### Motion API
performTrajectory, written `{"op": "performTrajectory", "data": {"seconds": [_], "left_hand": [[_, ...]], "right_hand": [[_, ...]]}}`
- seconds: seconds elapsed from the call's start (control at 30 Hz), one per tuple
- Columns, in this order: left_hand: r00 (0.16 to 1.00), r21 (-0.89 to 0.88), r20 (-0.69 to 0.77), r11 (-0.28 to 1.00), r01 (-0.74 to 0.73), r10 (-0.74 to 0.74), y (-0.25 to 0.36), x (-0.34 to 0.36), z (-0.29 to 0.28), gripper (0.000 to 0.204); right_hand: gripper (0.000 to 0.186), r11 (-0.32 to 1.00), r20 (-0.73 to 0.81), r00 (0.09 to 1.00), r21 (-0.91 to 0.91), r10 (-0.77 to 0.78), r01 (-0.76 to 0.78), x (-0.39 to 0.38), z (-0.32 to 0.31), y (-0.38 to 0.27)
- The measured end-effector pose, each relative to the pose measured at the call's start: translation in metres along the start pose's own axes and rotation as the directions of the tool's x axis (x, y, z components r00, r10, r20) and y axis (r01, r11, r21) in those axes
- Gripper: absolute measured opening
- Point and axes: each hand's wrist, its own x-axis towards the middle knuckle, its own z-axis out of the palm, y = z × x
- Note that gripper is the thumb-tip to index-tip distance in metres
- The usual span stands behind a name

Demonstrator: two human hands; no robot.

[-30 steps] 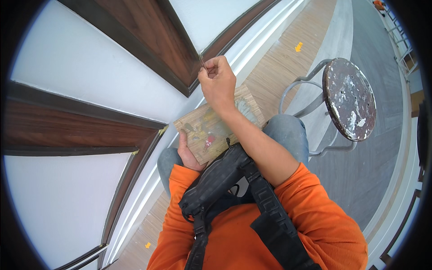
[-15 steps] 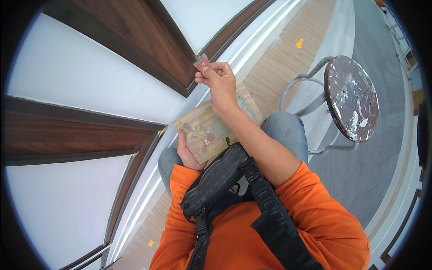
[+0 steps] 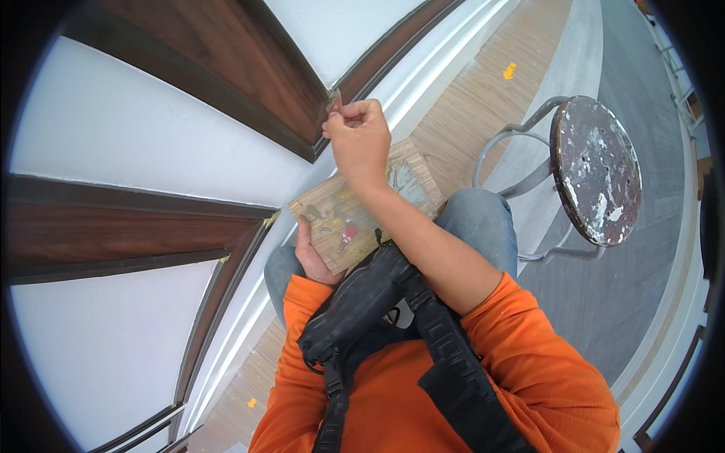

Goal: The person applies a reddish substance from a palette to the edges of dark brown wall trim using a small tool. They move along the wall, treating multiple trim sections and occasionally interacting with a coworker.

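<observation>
Pinched between the thumb and fingers of my right hand [image 3: 361, 143] is a small red putty scraper [image 3: 335, 100]. Its blade is at the corner of the dark brown wood trim [image 3: 321, 121], where a vertical strip meets the bottom rail. My left hand [image 3: 311, 253] grips the left edge of a wooden board [image 3: 362, 200] above my lap, thumb on top and the other fingers mostly hidden under it. Smears of yellowish and grey putty cover the board. A second red scraper [image 3: 347, 235] lies on it.
White wall panels [image 3: 166, 113] stand between brown wood strips on the left. A paint-spattered round stool [image 3: 596, 170] with grey metal legs stands to the right. Small yellow arrow stickers [image 3: 510, 71] mark the wood-look floor. A black strapped bag [image 3: 362, 302] hangs across my chest.
My right hand has turned and shifted slightly left, so the scraper now shows more edge-on at the trim corner. The left hand and the board stay almost the same.
</observation>
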Motion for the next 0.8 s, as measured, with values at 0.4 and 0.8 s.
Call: {"op": "performTrajectory", "data": {"seconds": [0.4,0.8], "left_hand": [[1.0,-0.036,0.024,0.999,0.007,-0.006,0.002,0.001,0.004,0.069],[1.0,-0.016,0.017,1.0,-0.005,0.005,-0.001,0.002,0.001,0.073]], "right_hand": [[0.012,0.988,0.109,0.989,-0.101,-0.102,0.113,-0.01,-0.012,-0.023],[0.013,0.946,0.1,0.955,-0.138,-0.28,0.292,0.014,-0.022,-0.014]]}}
